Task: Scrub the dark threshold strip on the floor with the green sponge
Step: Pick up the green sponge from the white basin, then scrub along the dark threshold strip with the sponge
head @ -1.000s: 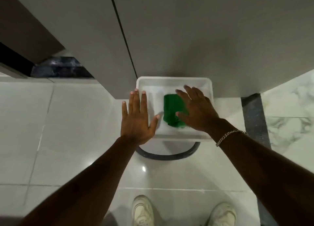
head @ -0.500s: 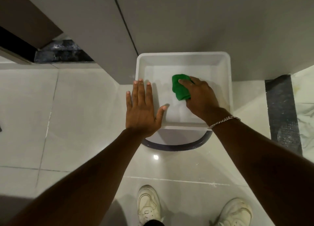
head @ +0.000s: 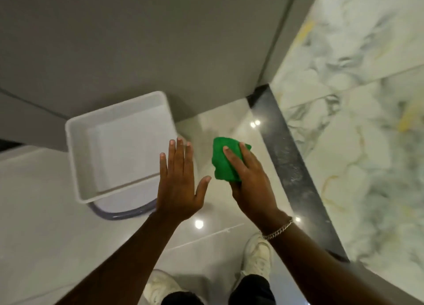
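Gripping the green sponge (head: 226,161) in our right hand (head: 249,185), left hand (head: 180,185) spread empty — the threshold strip (head: 291,167) runs lengthwise just right of it.

- Glossy pale floor tiles (head: 46,224) under and around both hands, with thin grout lines.
- Small bright reflections of lights (head: 198,223) on the tiles, just below the hands and further up to their right.
- Plain grey wall panels (head: 137,40) above the hands, split by a narrow vertical joint.
- White marble floor (head: 367,144) with grey and yellow veins, far right of the hands.
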